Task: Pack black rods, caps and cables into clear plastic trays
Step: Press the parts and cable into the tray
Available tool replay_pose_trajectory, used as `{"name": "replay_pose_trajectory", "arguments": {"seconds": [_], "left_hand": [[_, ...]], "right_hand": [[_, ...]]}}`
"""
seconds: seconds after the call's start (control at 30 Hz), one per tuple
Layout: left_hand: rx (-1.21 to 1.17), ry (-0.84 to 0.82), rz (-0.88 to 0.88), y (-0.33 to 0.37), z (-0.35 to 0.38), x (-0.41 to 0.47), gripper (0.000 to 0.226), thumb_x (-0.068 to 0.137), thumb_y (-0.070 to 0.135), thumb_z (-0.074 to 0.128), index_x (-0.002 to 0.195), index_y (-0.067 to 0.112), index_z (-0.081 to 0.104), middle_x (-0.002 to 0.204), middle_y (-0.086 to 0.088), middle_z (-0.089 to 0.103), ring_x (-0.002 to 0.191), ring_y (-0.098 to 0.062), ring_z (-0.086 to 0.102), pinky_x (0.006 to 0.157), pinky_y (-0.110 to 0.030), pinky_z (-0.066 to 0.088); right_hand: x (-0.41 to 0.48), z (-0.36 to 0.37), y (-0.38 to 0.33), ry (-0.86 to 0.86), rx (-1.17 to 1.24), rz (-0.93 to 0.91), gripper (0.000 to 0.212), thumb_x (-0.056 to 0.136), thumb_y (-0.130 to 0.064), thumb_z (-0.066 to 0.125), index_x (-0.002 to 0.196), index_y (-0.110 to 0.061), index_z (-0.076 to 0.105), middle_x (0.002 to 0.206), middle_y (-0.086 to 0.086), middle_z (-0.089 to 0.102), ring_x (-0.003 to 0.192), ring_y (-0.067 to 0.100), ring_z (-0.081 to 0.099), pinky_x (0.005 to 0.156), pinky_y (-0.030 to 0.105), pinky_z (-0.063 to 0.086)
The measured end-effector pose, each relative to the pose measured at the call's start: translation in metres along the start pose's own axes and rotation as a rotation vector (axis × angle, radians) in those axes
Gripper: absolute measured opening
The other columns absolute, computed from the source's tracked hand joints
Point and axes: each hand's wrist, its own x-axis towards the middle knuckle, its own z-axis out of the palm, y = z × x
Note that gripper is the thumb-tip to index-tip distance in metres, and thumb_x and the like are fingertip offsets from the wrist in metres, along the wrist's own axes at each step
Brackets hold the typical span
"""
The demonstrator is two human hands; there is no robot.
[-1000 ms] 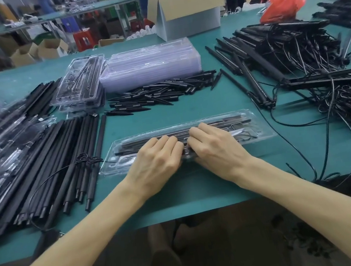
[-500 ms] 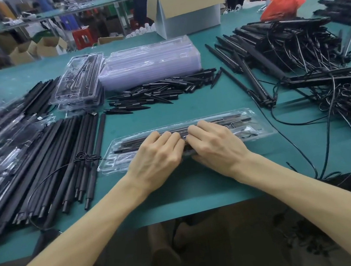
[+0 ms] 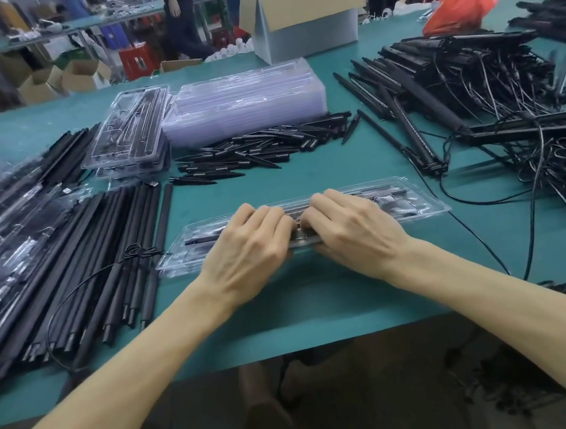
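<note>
Tray: the clear tray [image 3: 178, 263] lies lengthwise on the teal table [image 3: 324, 303], close to the front edge. It is thin, glossy moulded plastic, long with rounded corners, and slim black pieces lie along its channels.
Hidden: both hands cover the tray's middle. A small dark item at its right end is too blurred to name (possibly a coiled cable).
Left hand: the left hand [image 3: 247, 252] rests palm down on the tray, knuckles raised and fingers curled onto its top. The thumb is out of sight at the near edge, so it seems to pinch the tray.
Right hand: the right hand [image 3: 353, 229] mirrors it, curled fingertips almost touching the left hand's, thumb tucked under.
Rods: matte black rods [image 3: 112, 262] lie in a parallel row just left of the tray, with a thin cable looped across them.
Caps: short pointed black caps [image 3: 264, 147] are heaped beyond the tray.
Cables: tangled black cables [image 3: 561, 169] and long bars sprawl to the right, cut off by the frame.
Empty trays: a neat stack of clear trays [image 3: 243, 106] stands behind the caps.
Far edge: a cardboard box [image 3: 303, 13] stands open.
</note>
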Motion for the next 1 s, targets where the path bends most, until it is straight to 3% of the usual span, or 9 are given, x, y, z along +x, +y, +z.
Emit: {"name": "replay_pose_trajectory", "arguments": {"seconds": [0.2, 0.53, 0.7, 0.87, 1.0], "left_hand": [[-0.023, 0.011, 0.025, 0.000, 0.002, -0.003, 0.015, 0.095, 0.005, 0.059, 0.081, 0.007, 0.065, 0.075, -0.007, 0.058, 0.066, -0.027, 0.055, 0.066, -0.039, 0.048], [-0.104, -0.065, 0.110, -0.002, 0.002, -0.002, 0.009, 0.087, 0.006, 0.058, 0.079, 0.010, 0.059, 0.076, -0.006, 0.056, 0.067, -0.026, 0.055, 0.070, -0.036, 0.047], [-0.069, -0.053, 0.037, 0.006, 0.004, -0.012, 0.017, 0.100, 0.004, 0.052, 0.089, 0.007, 0.066, 0.082, -0.006, 0.057, 0.073, -0.027, 0.054, 0.066, -0.039, 0.045], [-0.060, -0.033, 0.009, 0.007, 0.002, -0.017, 0.019, 0.102, 0.008, 0.051, 0.091, 0.009, 0.067, 0.086, -0.005, 0.061, 0.076, -0.026, 0.057, 0.066, -0.040, 0.046], [-0.066, -0.016, 0.008, 0.010, 0.001, -0.017, 0.016, 0.098, 0.008, 0.056, 0.088, 0.009, 0.069, 0.085, -0.006, 0.063, 0.074, -0.027, 0.059, 0.064, -0.040, 0.047]], "right_hand": [[-0.001, -0.001, 0.003, -0.019, 0.057, -0.073, 0.007, 0.076, -0.001, 0.069, 0.078, -0.004, 0.063, 0.077, 0.010, 0.059, 0.067, 0.029, 0.056, 0.059, 0.040, 0.050], [-0.002, 0.001, 0.003, -0.056, 0.124, -0.094, 0.023, 0.065, -0.009, 0.078, 0.074, -0.009, 0.057, 0.076, 0.007, 0.058, 0.066, 0.026, 0.054, 0.054, 0.038, 0.046], [-0.001, -0.006, -0.002, -0.143, 0.182, -0.071, 0.020, 0.072, -0.002, 0.075, 0.083, -0.004, 0.059, 0.085, 0.011, 0.057, 0.076, 0.028, 0.054, 0.067, 0.040, 0.050], [-0.011, -0.016, 0.006, -0.201, 0.235, -0.086, 0.018, 0.089, -0.022, 0.069, 0.097, -0.006, 0.066, 0.092, 0.007, 0.059, 0.083, 0.026, 0.055, 0.074, 0.039, 0.050], [-0.016, -0.011, 0.001, -0.169, 0.146, -0.088, 0.015, 0.091, -0.022, 0.061, 0.096, -0.008, 0.066, 0.093, 0.006, 0.060, 0.085, 0.026, 0.055, 0.075, 0.039, 0.049]]}}
